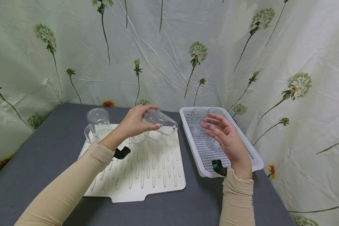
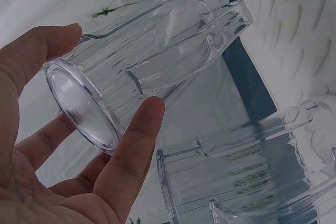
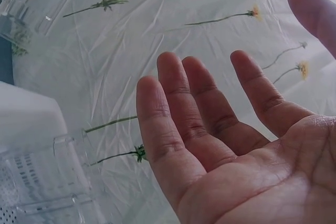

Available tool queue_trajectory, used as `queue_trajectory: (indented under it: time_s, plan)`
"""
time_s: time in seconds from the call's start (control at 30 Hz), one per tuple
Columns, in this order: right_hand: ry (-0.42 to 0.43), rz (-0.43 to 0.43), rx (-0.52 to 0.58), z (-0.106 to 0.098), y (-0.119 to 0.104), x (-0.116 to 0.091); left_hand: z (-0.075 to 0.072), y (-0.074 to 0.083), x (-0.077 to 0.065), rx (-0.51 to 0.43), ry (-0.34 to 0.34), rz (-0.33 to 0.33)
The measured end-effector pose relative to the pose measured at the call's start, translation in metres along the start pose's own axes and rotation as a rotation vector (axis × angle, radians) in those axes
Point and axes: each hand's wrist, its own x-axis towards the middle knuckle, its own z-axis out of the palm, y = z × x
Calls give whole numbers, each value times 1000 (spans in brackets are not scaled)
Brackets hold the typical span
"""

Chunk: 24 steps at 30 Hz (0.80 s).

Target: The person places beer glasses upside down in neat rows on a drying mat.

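My left hand (image 1: 135, 121) grips a clear mug (image 1: 169, 125) near its base, above the far part of a white ridged drying mat (image 1: 161, 171). The mug is tipped over sideways, its mouth pointing right and slightly down. In the left wrist view, the thumb and fingers curl around the base, and the mug's handle (image 2: 189, 59) faces the camera. Over the white basket (image 1: 192, 150), my right hand (image 1: 227, 135) hovers with fingers spread and nothing in it. Several clear glasses (image 1: 198, 114) stand in the basket, partly hidden behind that hand.
At the mat's far left stands another clear mug (image 1: 98, 121), upside down, its handle to the left. More clear glassware (image 1: 154, 135) sits on the mat below the held mug. A flower-print curtain (image 1: 164, 56) hangs behind the dark grey table (image 1: 39, 157).
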Motion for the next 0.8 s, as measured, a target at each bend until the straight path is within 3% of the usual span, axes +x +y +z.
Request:
queue_trajectory:
  time_s: [0.8]
  plan:
    - [52,85,-125,-21,-4,-5,4,3,13,75,-36,-22]
